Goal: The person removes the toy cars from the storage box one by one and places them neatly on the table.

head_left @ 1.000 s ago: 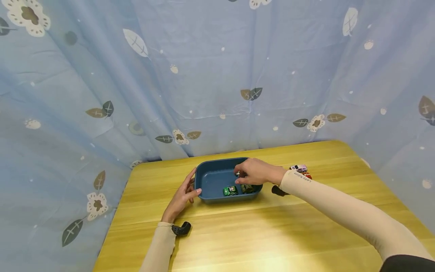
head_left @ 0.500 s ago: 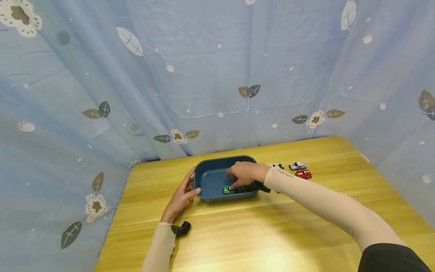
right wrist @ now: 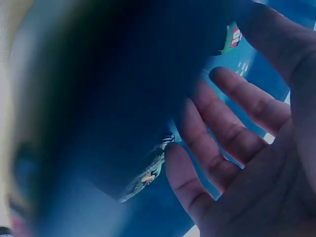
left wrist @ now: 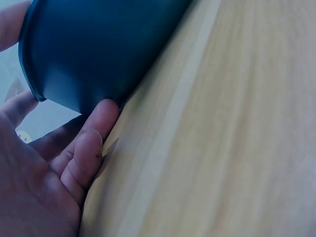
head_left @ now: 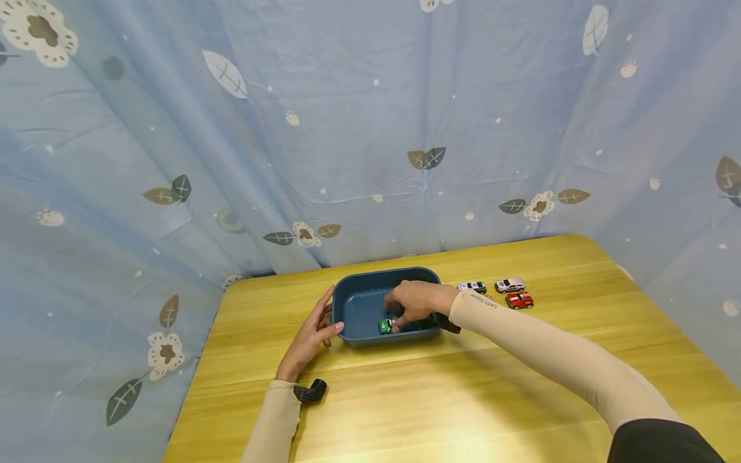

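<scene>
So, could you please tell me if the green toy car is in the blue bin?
In: the head view shows the green toy car inside the blue bin, partly hidden by the right hand.

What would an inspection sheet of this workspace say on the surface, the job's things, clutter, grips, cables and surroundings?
Surface: wooden table, glare near the front edge of the view.
Job's things: blue bin on the table; inside it, a green car and a patterned car, both partly hidden.
Clutter: white car, pale car and red car, on the table right of the bin.
Grips: left grip holds the bin's left end; right grip is inside the bin at the green car, hold unclear.
Cables: nothing seen.
Surroundings: blue curtain with leaf and flower prints.
</scene>
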Action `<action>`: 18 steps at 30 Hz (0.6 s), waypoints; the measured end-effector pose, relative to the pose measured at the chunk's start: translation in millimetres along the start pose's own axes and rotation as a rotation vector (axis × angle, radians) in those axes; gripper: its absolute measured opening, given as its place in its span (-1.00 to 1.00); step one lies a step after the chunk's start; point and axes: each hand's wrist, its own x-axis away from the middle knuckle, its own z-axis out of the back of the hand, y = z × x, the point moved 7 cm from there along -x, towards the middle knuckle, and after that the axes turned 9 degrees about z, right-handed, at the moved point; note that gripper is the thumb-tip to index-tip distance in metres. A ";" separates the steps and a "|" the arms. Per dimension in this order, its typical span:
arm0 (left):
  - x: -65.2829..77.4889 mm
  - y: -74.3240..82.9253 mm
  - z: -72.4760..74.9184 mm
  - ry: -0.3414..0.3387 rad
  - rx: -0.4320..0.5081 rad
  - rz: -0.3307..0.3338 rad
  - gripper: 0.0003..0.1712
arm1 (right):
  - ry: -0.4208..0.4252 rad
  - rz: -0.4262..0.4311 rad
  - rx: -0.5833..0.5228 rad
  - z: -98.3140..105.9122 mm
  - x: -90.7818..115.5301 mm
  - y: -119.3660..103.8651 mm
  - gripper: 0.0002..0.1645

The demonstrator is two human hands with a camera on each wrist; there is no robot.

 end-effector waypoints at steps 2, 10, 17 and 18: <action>0.5 -0.2 0.7 -0.003 0.002 -0.001 -0.05 | 0.008 0.015 0.012 0.0 -0.8 -1.6 -0.40; 2.2 0.6 0.4 -0.006 0.003 0.004 -0.06 | 0.056 0.058 0.063 -6.9 0.1 -7.4 -0.54; 1.1 0.0 0.8 -0.001 0.006 0.002 -0.06 | 0.076 0.074 0.067 -8.1 -0.9 -7.2 -0.60; 1.0 -0.1 0.7 -0.001 0.006 0.001 -0.06 | 0.077 0.075 0.068 -8.1 -1.0 -7.4 -0.61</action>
